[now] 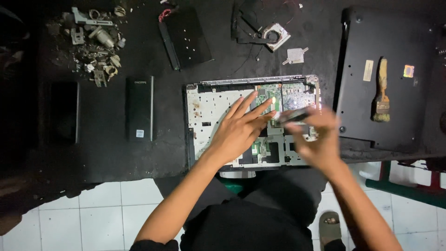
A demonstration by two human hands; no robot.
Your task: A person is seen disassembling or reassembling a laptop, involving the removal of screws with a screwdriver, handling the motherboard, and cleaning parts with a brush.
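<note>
Flat and spread, the left hand's grip [239,128] held nothing; its fingers lay open across the bare metal frame of the opened laptop chassis [204,109], pressing it to the dark tabletop [111,153]. The right hand [316,139] was blurred by motion, its grip pinched narrow round a small dark tool or part [293,115] whose kind could not be told, just over the green circuit board [269,95] in the chassis's upper right area.

Going left to right across the tabletop: a heap of small metal scraps and screws [95,42] lay at the far left, then a slim dark battery pack [140,108], then a black cover panel [186,39] above, a cooling fan with its bracket [272,36], a small perforated pad [295,55], and at the right a laptop base cover [395,74] with a worn paintbrush [382,93] resting on it.

The likeliest trouble was a slip: the right hand moved fast beside exposed components, so the held piece could scrape or gouge the board. The left fingertips [267,109] rested near that same spot and could be nicked. The chassis also overhung the tabletop's near edge above the person's lap, so a hard push might tip it. Loose screws in the scrap heap could easily scatter and be lost.
</note>
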